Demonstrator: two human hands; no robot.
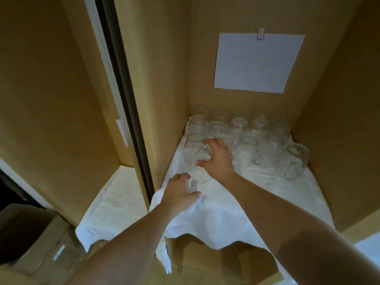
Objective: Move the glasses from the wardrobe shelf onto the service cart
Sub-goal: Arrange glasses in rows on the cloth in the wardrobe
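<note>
Glasses (242, 140) clustered at back of shelf, on white cloth (236, 212), most upside down and packed touching. Right hand (218, 159) over front-left of cluster; fingers curled round one glass (205, 153), thumb on near side, grip from above. Left hand (181, 190) nearer shelf edge, fingers and thumb curled round second glass (191, 186), faint against cloth; whether lifted or resting on cloth cannot be told. Cart not in view.

Recommended for step in hand: lift straight up before drawing back, to avoid knocking neighbours, which stand tight against held glass. Keep grip on body, not rim. Watch cloth: loose and rumpled, overhanging shelf front; any drag could snag it and pull whole cluster forward. Keep both glasses apart while withdrawing, to avoid clinking. Clear wardrobe side panel (164, 99) on left. Paper (257, 62) clipped to back wall, of no concern. Box (37, 239) low at left.
</note>
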